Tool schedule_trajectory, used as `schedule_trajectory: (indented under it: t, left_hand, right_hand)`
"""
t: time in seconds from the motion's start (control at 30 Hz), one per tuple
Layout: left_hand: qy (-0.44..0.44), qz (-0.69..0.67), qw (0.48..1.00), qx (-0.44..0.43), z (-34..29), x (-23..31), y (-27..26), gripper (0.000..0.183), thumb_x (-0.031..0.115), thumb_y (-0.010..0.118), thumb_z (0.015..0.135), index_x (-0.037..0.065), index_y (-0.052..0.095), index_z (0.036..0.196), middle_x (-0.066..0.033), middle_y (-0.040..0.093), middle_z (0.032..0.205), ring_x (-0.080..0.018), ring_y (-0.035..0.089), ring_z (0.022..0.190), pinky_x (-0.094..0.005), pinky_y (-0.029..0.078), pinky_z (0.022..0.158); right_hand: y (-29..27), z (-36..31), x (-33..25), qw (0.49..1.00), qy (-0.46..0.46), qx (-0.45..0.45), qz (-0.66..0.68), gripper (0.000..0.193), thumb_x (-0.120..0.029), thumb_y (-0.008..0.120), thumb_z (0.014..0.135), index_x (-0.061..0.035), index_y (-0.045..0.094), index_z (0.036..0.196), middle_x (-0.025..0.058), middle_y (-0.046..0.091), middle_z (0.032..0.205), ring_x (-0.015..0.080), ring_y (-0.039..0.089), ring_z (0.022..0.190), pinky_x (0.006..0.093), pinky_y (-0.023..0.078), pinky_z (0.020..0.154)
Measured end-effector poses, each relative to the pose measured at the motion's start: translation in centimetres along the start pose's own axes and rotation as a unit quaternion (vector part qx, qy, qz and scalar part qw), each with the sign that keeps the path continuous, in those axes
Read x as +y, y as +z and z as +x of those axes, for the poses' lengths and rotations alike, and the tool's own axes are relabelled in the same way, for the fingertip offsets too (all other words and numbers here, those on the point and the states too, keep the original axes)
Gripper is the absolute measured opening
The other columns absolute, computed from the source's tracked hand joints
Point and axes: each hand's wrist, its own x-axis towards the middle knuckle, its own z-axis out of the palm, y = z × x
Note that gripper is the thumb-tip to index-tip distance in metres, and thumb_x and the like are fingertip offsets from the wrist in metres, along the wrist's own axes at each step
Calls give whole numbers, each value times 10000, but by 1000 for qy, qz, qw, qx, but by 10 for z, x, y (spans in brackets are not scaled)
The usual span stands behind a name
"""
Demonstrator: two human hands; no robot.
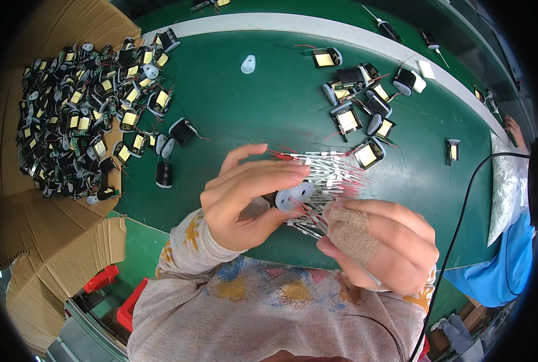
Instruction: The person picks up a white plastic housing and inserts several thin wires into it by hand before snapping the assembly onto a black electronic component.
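Note:
My left hand is closed on a small black device whose pale grey oval end cap faces right; most of its body is hidden by my fingers. Thin red wires run from the cap to my right hand, which pinches them between thumb and fingers. A tan cloth patch covers part of a right-hand finger. Behind and between both hands lies a bundle of thin wire leads, white and red with small white connectors.
A cardboard box at left holds a heap of black devices, some spilling onto the green table. More devices lie at the far right. One loose grey cap lies farther back. A black cable and bag are at right.

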Motion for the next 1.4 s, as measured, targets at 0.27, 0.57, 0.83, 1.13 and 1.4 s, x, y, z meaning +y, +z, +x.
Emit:
schedule_trajectory:
  t: [0.27, 0.57, 0.83, 1.13, 1.4]
  left_hand:
    - [0, 1, 1000, 1, 0, 0, -1, 391, 51, 775, 629, 27, 640, 996, -116, 692, 976, -233, 669, 914, -420, 420, 894]
    - [21, 36, 999, -26, 2, 2, 0, 409, 89, 798, 610, 41, 652, 989, -99, 693, 980, -199, 668, 847, -355, 434, 808]
    - [24, -66, 997, 14, -1, -5, 4, 362, 79, 815, 598, 35, 574, 865, -131, 682, 934, -208, 653, 781, -323, 470, 718]
    - [67, -36, 995, 66, -10, 1, 10, 250, -32, 736, 659, -3, 568, 841, -185, 634, 1012, -304, 656, 851, -341, 536, 734]
    - [-57, -73, 996, -4, -5, 9, -2, 216, -42, 717, 667, -13, 596, 843, -182, 662, 908, -254, 667, 750, -291, 528, 630]
  right_hand:
    - [1, -2, -1, 1000, 2, 15, 2, 311, 8, 797, 514, 58, 667, 791, 154, 647, 798, 294, 673, 739, 312, 586, 616]
    - [10, 1, 8, 999, 39, 13, -10, 212, -19, 693, 618, 24, 663, 824, 129, 650, 760, 235, 642, 639, 277, 536, 561]
    - [-1, 4, 11, 970, 217, -98, 52, 198, -28, 738, 641, -35, 670, 827, 65, 604, 675, 214, 557, 527, 297, 445, 472]
    - [11, -1, -4, 956, -76, -37, -282, 404, -126, 577, 494, 21, 666, 860, 56, 564, 725, 130, 533, 605, 201, 428, 519]
    - [17, -5, 7, 991, 52, -43, -113, 455, 3, 552, 449, 32, 654, 891, 41, 501, 659, 162, 439, 526, 253, 380, 451]
